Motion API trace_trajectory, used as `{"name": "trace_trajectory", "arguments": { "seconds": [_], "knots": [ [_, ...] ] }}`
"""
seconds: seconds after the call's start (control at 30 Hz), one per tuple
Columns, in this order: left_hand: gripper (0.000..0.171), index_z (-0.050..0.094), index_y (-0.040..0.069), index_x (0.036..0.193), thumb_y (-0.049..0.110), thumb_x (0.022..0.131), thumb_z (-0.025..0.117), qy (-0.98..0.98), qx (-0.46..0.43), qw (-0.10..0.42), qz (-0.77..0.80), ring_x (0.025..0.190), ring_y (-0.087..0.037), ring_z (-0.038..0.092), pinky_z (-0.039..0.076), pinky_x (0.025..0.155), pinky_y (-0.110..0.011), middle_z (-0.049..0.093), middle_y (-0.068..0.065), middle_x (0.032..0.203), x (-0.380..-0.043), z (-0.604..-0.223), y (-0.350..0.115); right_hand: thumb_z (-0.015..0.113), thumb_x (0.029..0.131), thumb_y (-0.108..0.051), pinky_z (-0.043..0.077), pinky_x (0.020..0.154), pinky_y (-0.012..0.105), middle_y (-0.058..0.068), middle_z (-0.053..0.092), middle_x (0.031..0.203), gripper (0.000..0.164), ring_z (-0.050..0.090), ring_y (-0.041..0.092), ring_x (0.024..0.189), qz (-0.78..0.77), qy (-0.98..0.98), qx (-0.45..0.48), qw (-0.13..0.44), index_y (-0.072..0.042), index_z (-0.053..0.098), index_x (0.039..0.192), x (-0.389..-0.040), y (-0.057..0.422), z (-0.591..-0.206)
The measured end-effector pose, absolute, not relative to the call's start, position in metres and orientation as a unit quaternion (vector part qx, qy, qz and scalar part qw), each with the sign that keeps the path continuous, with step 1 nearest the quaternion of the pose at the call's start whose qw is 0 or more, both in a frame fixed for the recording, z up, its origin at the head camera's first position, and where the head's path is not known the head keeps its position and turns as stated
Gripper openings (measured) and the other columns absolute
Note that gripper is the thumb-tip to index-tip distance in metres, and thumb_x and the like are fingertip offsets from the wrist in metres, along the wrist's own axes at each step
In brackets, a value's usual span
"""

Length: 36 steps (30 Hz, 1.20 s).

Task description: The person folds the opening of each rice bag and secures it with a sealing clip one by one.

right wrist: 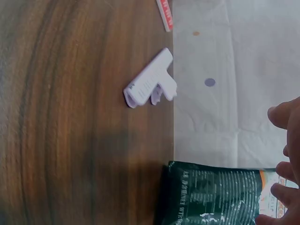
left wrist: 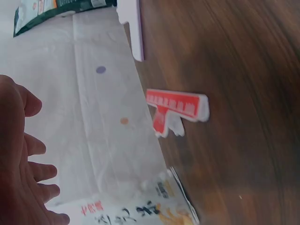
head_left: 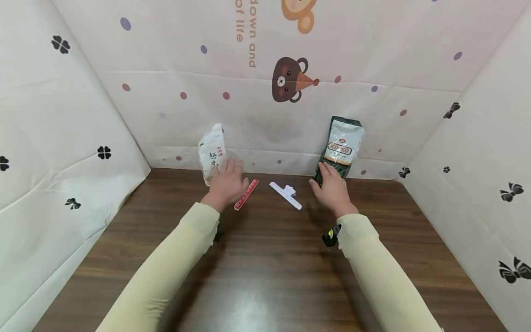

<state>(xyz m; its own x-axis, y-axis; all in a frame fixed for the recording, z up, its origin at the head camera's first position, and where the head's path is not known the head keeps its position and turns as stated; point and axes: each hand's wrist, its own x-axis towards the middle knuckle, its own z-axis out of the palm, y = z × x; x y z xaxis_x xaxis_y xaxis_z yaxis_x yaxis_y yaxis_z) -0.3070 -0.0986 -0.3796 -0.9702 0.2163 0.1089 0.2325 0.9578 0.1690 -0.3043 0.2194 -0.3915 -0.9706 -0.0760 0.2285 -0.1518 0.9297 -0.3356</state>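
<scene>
My left hand (head_left: 227,185) hovers in front of a white food packet (head_left: 210,150) with printed characters, which leans on the back wall. Its fingers are spread and grip nothing in the left wrist view. Over the lower part of a green and silver pouch (head_left: 343,140) reaches my right hand (head_left: 333,189), fingers apart; whether they touch the pouch I cannot tell. Between the hands lie a red sealing clip (left wrist: 176,103) and a white sealing clip (right wrist: 151,79) on the table. Both packets stand upright, partly hidden by the hands in the head view.
The dark wooden table (head_left: 265,276) meets a printed back cloth (head_left: 265,124) right behind the packets. Pale cloth walls (head_left: 62,138) rise at both sides. A dark device (head_left: 331,236) sits at the right wrist.
</scene>
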Motion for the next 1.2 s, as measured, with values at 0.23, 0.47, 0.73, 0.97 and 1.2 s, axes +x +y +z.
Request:
{"name": "trace_trajectory", "arguments": {
  "seconds": [0.23, 0.47, 0.73, 0.97, 1.2],
  "knots": [
    [0.067, 0.017, 0.011, 0.155, 0.045, 0.099, 0.032, -0.987, -0.122, 0.051, -0.095, 0.151, -0.034, 0.008, 0.009, 0.118, -0.060, 0.016, -0.016, 0.161, -0.311, -0.378, -0.080, 0.048, 0.099, -0.037, 0.026, 0.109, 0.065, 0.020, 0.024, 0.158, 0.067, 0.025, 0.039, 0.144, 0.181, -0.974, 0.062, 0.121, -0.005, 0.024, 0.153, -0.307, 0.229, -0.385],
    [0.066, 0.019, 0.012, 0.155, 0.045, 0.099, 0.031, -0.986, -0.130, 0.058, -0.086, 0.149, -0.035, 0.014, 0.011, 0.118, -0.061, 0.019, -0.015, 0.161, -0.318, -0.379, -0.060, 0.047, 0.100, -0.037, 0.026, 0.109, 0.066, 0.023, 0.025, 0.156, 0.067, 0.026, 0.042, 0.143, 0.190, -0.972, 0.059, 0.124, -0.004, 0.024, 0.152, -0.309, 0.239, -0.380],
    [0.066, 0.017, 0.013, 0.156, 0.046, 0.100, 0.029, -0.986, -0.133, 0.051, -0.086, 0.151, -0.033, 0.009, 0.008, 0.119, -0.059, 0.015, -0.013, 0.162, -0.323, -0.378, -0.043, 0.044, 0.101, -0.038, 0.025, 0.109, 0.067, 0.023, 0.025, 0.156, 0.065, 0.027, 0.044, 0.142, 0.199, -0.969, 0.057, 0.138, -0.003, 0.024, 0.152, -0.312, 0.252, -0.371],
    [0.065, 0.017, 0.013, 0.156, 0.045, 0.100, 0.029, -0.985, -0.138, 0.039, -0.095, 0.151, -0.033, 0.007, 0.007, 0.119, -0.059, 0.016, -0.013, 0.162, -0.324, -0.379, -0.030, 0.043, 0.101, -0.039, 0.022, 0.109, 0.069, 0.024, 0.022, 0.157, 0.067, 0.026, 0.045, 0.141, 0.207, -0.969, 0.042, 0.132, -0.005, 0.019, 0.154, -0.315, 0.266, -0.367],
    [0.065, 0.017, 0.013, 0.156, 0.046, 0.101, 0.029, -0.984, -0.148, 0.039, -0.094, 0.151, -0.034, 0.009, 0.009, 0.118, -0.060, 0.017, -0.013, 0.162, -0.325, -0.383, -0.019, 0.042, 0.102, -0.038, 0.023, 0.108, 0.068, 0.025, 0.022, 0.156, 0.067, 0.026, 0.048, 0.140, 0.218, -0.966, 0.033, 0.136, -0.008, 0.016, 0.155, -0.316, 0.275, -0.366]
  ]
}}
